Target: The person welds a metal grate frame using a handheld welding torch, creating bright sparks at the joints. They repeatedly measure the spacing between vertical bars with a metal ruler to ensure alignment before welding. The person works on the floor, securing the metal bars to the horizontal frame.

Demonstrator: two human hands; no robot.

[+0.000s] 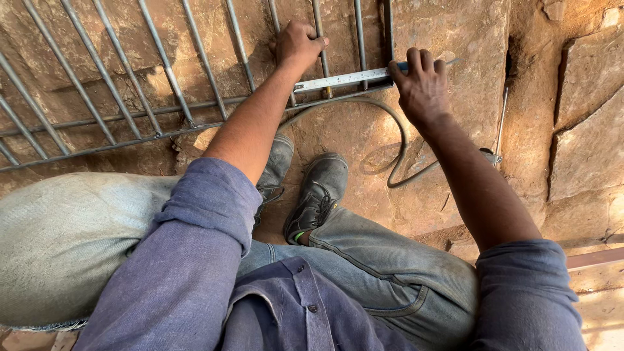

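Left hand [298,44] fingers curl closed around an upright bar of the metal grille [130,97], at about 12 o'clock. Right hand [421,84], toward 1 o'clock, presses the end of a steel ruler [344,79] — fingers bent over it, pinning it across the grille's lower rail. A grey cable [396,140] loops on the stone floor [455,32] below — dark shoes [318,192] near centre.

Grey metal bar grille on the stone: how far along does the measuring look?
Done: the grey metal bar grille lies flat on the stone floor, its bars already joined to the rails. In hand: the left hand grips a bar while the right hand presses a steel ruler across the rail end. Left: no mark is visible.
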